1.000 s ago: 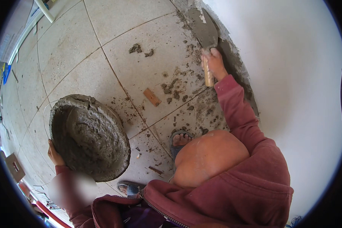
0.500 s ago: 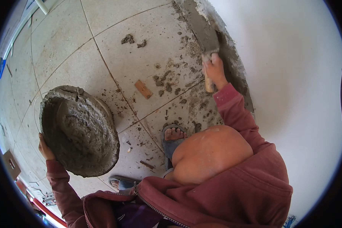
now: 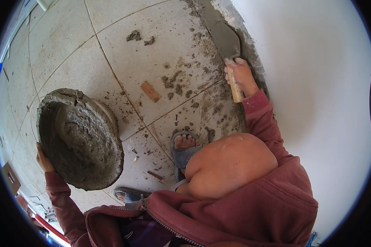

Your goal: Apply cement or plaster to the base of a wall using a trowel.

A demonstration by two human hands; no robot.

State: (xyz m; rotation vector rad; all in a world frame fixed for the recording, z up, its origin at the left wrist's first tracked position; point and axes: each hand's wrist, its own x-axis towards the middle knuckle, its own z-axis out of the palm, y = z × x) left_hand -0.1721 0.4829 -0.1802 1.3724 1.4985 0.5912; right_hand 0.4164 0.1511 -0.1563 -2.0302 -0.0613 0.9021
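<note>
My right hand (image 3: 242, 76) is closed round the wooden handle of a trowel (image 3: 235, 86). The trowel's blade, coated in wet grey mortar, lies flat against the mortar strip (image 3: 215, 24) along the foot of the white wall. At the left, my left hand (image 3: 44, 159) grips the outer edge of a round basin (image 3: 66, 96) crusted with mortar. The basin is tilted towards me, and wet mortar (image 3: 84, 136) lines its inside. Some of my left fingers are hidden against the basin's side.
Mortar clumps (image 3: 134, 36) and crumbs are scattered over the floor tiles (image 3: 66, 37). A reddish-brown tile piece (image 3: 151, 91) lies between the basin and the wall (image 3: 309, 103). My sandalled foot (image 3: 185, 142) is close to my bent knee.
My right hand has moved slightly right and turned the trowel, its blade now against the wall's foot. The left hand still holds the basin; the whole view has shifted a little.
</note>
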